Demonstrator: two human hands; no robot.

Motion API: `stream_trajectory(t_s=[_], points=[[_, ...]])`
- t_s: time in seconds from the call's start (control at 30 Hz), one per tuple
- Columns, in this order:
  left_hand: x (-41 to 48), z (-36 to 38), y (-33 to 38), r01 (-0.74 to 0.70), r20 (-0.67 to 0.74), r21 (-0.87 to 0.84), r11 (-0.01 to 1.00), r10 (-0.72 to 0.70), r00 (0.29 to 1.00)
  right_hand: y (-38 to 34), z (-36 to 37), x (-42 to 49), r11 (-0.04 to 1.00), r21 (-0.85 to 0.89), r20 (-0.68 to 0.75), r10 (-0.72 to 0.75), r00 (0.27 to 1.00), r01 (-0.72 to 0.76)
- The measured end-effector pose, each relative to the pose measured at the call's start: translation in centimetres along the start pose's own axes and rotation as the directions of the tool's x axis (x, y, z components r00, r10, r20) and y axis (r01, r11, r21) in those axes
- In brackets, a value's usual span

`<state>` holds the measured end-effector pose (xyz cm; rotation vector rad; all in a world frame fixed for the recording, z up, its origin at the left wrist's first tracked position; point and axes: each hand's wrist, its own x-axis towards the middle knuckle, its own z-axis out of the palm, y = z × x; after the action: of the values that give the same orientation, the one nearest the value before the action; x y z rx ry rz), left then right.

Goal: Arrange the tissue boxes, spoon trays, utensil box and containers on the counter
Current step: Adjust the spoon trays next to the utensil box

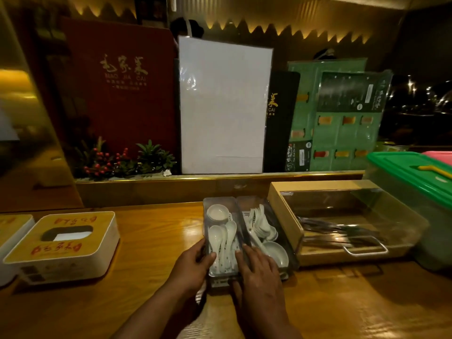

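Note:
Two clear spoon trays stand side by side at the counter's middle, holding white ceramic spoons and small dishes. My left hand grips the near left corner of the left spoon tray. My right hand grips that tray's near right side, partly covering the right spoon tray. Right of the trays sits the wooden utensil box with a clear lid and metal cutlery inside. A white tissue box with a yellow top sits at the left, and a second tissue box is cut off by the left edge.
A green-lidded clear container stands at the far right, with a pink lid behind it. Upright menus, a white board and a plant with red berries line a raised ledge behind the wooden counter.

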<state>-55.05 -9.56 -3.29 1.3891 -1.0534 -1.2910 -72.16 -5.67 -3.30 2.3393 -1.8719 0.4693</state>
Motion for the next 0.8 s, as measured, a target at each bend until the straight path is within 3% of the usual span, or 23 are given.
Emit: stream_trajectory(t_s=[0.2, 0.33, 0.4, 0.53, 0.63, 0.8], points=[[-1.1, 0.0, 0.6, 0.017, -0.005, -0.052, 0.998, -0.017, 1.000, 0.2, -0.1, 0.3, 1.000, -0.004, 0.008, 0.008, 1.000, -0.008], [-2.8, -2.5, 1.3, 0.030, -0.074, 0.065, 0.997, -0.025, 0.997, -0.9, -0.4, 0.6, 1.000, 0.005, 0.002, 0.029, 1.000, -0.029], [-3.8, -5.0, 1.9, -0.010, -0.060, 0.084, 0.996, 0.015, 0.998, -2.6, -0.7, 1.0, 0.997, 0.077, -0.029, -0.027, 0.999, 0.029], [-6.2, -11.8, 3.5, -0.145, -0.142, 0.259, 0.955, 0.186, 0.972, -8.7, -0.8, 2.4, 0.940, 0.289, -0.048, -0.176, 0.983, 0.182], [-8.0, -17.6, 4.9, -0.249, -0.205, 0.475, 0.844, 0.381, 0.901, -14.6, 0.1, 3.9, 0.901, 0.380, 0.007, -0.227, 0.974, 0.207], [-8.9, -28.7, 5.1, -0.224, -0.291, 0.713, 0.665, 0.571, 0.767, -24.6, 1.5, 6.1, 0.881, 0.435, 0.032, -0.222, 0.975, 0.186]])
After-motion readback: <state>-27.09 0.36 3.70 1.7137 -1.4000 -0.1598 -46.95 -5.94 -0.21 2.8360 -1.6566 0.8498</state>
